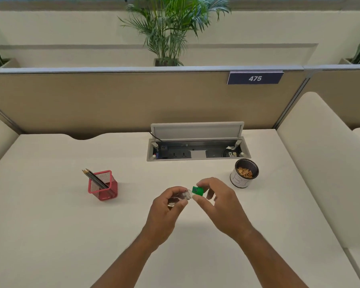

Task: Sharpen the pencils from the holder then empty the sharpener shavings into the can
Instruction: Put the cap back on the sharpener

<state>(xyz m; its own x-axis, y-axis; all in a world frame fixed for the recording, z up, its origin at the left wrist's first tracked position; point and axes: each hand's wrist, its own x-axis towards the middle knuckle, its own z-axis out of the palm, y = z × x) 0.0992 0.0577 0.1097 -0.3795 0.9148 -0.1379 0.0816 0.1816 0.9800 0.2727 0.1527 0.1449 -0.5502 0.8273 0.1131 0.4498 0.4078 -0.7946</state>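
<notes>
My left hand [168, 206] grips the sharpener's clear shavings cup [184, 195], which lies sideways with its mouth to the right. My right hand [216, 201] pinches the green sharpener head [197, 190] just beside that mouth, a small gap between the two parts. Both hands hover above the white desk [60, 225] near its middle. A red mesh holder [103, 185] at the left contains several dark pencils [94, 178] leaning left. The can [244, 173], white-wrapped with a dark rim, stands at the right with brown shavings inside.
An open cable box [197, 149] with sockets is set into the desk behind the hands, its lid [196, 130] raised. A beige partition with a "475" sign [255, 78] closes the back. Cream seat backs [320, 152] flank both sides.
</notes>
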